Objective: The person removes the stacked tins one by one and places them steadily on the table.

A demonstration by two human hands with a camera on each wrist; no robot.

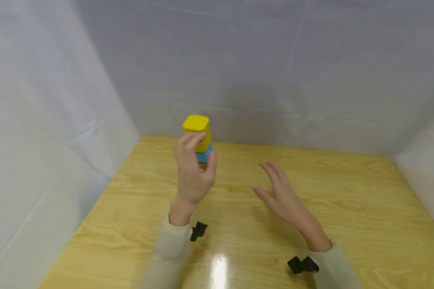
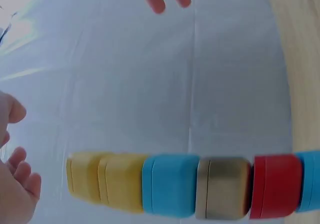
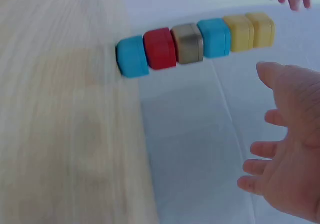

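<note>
Block stack (image 1: 199, 140) stands upright on the wooden table (image 1: 347, 200), far-left part, near the white backdrop (image 1: 275, 60). Nearest: right hand (image 1: 280, 194), released, fingers straight and spread, hovering right of the stack, well apart from it, holding nothing. Further: left hand (image 1: 192, 168) raised just in front of the stack, fingers relaxed, apparently not gripping. Stack order from table up in wrist views: blue, red, grey-brown, blue, yellow, yellow.
</note>
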